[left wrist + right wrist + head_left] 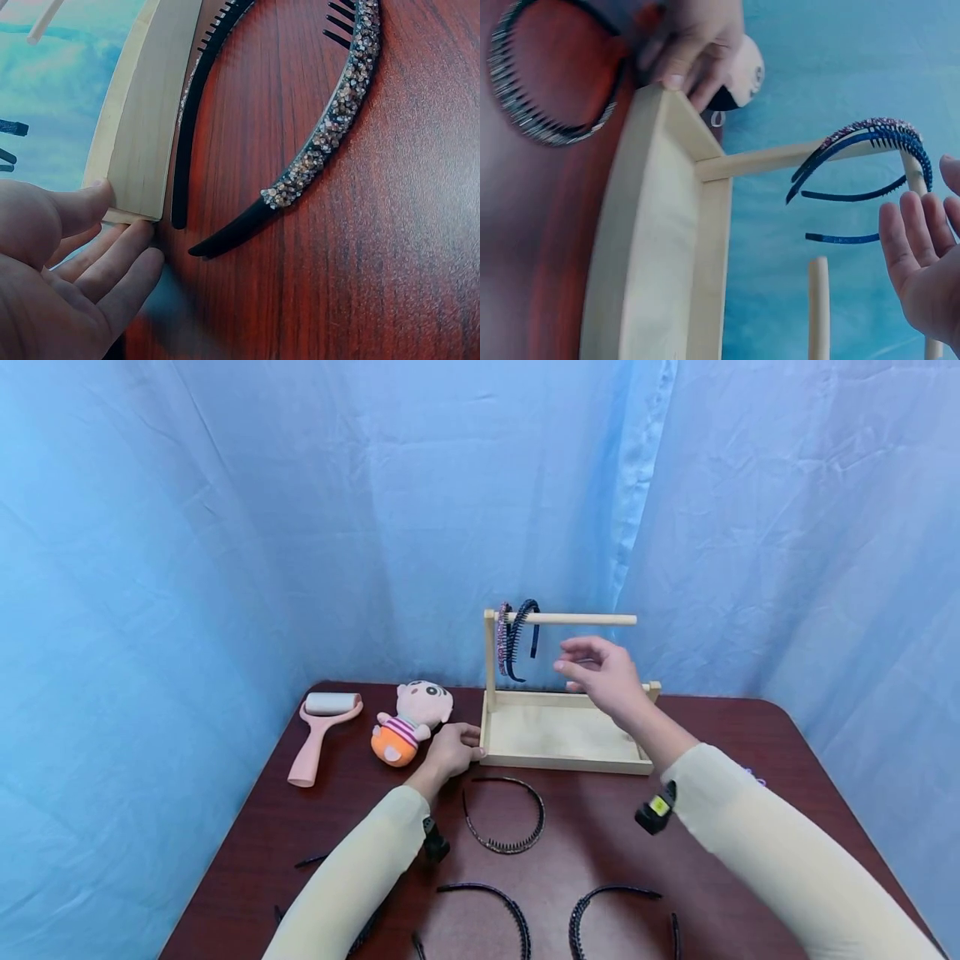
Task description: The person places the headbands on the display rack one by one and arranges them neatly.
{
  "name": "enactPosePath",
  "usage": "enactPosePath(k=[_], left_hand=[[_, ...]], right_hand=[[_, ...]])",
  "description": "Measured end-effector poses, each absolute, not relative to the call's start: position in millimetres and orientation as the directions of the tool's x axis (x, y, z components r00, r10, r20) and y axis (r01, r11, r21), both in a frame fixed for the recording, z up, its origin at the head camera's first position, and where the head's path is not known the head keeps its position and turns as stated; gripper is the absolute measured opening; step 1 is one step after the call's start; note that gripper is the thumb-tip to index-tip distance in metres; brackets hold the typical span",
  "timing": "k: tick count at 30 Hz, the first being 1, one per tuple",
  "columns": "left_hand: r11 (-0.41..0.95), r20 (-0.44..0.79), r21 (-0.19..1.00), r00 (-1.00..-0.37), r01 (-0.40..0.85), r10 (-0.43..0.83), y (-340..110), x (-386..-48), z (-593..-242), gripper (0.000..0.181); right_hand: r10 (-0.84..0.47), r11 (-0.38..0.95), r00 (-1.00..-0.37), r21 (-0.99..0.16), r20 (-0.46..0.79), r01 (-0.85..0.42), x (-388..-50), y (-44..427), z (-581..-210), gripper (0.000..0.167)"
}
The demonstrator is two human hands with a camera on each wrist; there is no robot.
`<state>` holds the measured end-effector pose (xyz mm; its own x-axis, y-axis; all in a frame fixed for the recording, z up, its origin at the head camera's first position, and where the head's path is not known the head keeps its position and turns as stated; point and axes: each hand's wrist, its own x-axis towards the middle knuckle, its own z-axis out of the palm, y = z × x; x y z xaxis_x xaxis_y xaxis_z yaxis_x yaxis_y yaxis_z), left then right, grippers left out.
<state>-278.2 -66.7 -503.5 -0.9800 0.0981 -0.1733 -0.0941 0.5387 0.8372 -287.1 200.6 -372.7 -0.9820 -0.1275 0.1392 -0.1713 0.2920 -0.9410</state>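
Observation:
The left hand point(452, 750) grips the front left corner of the wooden stand's tray point(564, 765); in the left wrist view its thumb and fingers point(120, 262) touch the tray's end. Two headbands, one pinkish and beaded, one dark blue point(514, 643), hang side by side near the left end of the upper rod point(585, 619). The right hand point(603, 675) is in the air just below that rod, to the right of the headbands, fingers loosely bent and holding nothing. In the right wrist view that hand point(930, 270) is beside the hanging headbands point(870, 142), palm showing.
A beaded headband point(506, 847) lies in front of the tray, with several dark headbands point(517, 918) nearer the front edge. A plush doll point(411, 724) and a pink lint roller point(318, 735) lie at the left. A small purple item point(756, 777) is partly behind the right sleeve.

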Motion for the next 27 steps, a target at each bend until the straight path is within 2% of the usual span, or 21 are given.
enactPosePath(k=[9,19,27], left_hand=[[0.537,-0.182,0.837,-0.979,-0.106,0.091,-68.0,-276.4,-507.1,0.040],[0.530,-0.191,0.841,-0.977,-0.113,0.094,-69.9,-274.0,-505.9,0.041],[0.511,-0.187,0.852,-0.978,-0.117,0.088,-66.6,-277.6,-507.7,0.039]], right_hand=[[-0.298,0.462,-0.942,-0.839,0.158,-0.287,-216.4,249.7,-398.2,0.035],[-0.363,0.426,-0.910,-0.832,0.201,-0.354,-140.9,277.9,-431.8,0.026],[-0.460,0.388,-0.874,-0.851,0.154,-0.354,-92.2,287.8,-465.4,0.024]])
